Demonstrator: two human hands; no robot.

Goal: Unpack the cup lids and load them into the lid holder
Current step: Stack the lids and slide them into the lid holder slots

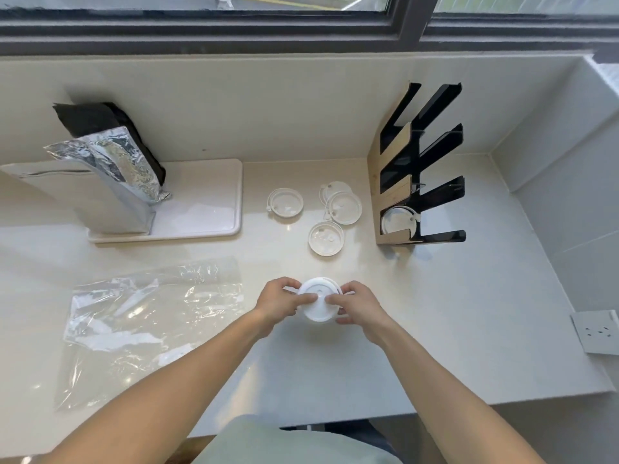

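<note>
Both hands hold a small stack of white cup lids (318, 301) just above the counter, near its front middle. My left hand (279, 303) grips the stack's left side, my right hand (356, 304) its right side, thumbs on top. Several loose lids lie beyond: one lid (285, 202) at the left, two overlapping lids (342, 205) and a single lid (326, 238) closer to me. The black and wood lid holder (395, 152) stands at the right, with a lid (397, 221) in its lowest slot. The upper slots look bare.
An empty clear plastic bag (150, 326) lies flat at the left. A white tray (201, 222) at the back left carries silver foil pouches (114, 169). A wall socket (598, 331) is on the right wall. A window frame runs along the back.
</note>
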